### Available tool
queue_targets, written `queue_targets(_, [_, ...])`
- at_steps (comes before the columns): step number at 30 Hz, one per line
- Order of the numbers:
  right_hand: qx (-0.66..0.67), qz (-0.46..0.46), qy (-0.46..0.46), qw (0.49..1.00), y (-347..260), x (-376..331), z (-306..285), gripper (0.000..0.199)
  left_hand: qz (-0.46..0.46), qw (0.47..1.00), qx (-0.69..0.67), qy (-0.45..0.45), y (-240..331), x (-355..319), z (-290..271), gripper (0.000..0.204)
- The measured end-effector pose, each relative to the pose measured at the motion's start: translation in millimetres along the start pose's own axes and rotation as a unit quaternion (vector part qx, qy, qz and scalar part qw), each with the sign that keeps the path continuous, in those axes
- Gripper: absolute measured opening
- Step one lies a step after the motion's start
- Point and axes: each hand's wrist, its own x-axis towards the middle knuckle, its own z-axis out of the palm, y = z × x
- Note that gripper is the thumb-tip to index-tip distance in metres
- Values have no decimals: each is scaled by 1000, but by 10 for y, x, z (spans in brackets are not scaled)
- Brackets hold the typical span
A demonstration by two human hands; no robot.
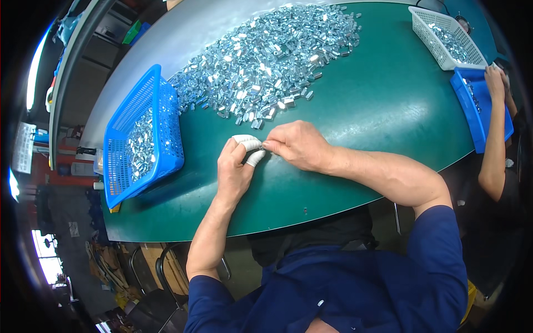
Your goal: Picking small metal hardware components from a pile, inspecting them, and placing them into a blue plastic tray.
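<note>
My left hand (232, 167), with white covers on several fingertips, is curled in a pinch above the green table (383, 111). Against its fingertips, my right hand (300, 145) pinches thumb to forefinger. Whatever sits between the two hands is too small and too covered to make out. Just beyond them spreads a large heap of small shiny metal pieces (272, 61), its near edge close to my fingers. To the left of my left hand stands a blue plastic basket (171, 130), tilted in the view, with more such metal pieces inside.
At the far right a white basket (426, 39) holds metal pieces. Beside it is a blue bin (467, 114) with a few pieces, and a co-worker's hand (495, 83) is at its rim. The table's curved near edge runs just in front of my body.
</note>
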Motion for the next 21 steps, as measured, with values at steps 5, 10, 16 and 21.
queue_targets(5, [-37,29,8,999,-6,27,71,31,29,999,21,9,15,11,55,23])
queue_targets(10, [117,109,-12,987,-144,37,1,41,48,997,66,14,121,3,-63,22])
queue_targets(16, [256,140,69,954,-176,22,-52,52,94,982,162,35,323,96,-449,21])
queue_targets(21, [237,142,151,949,27,108,-194,51,52,943,312,107,95,217,-1260,16])
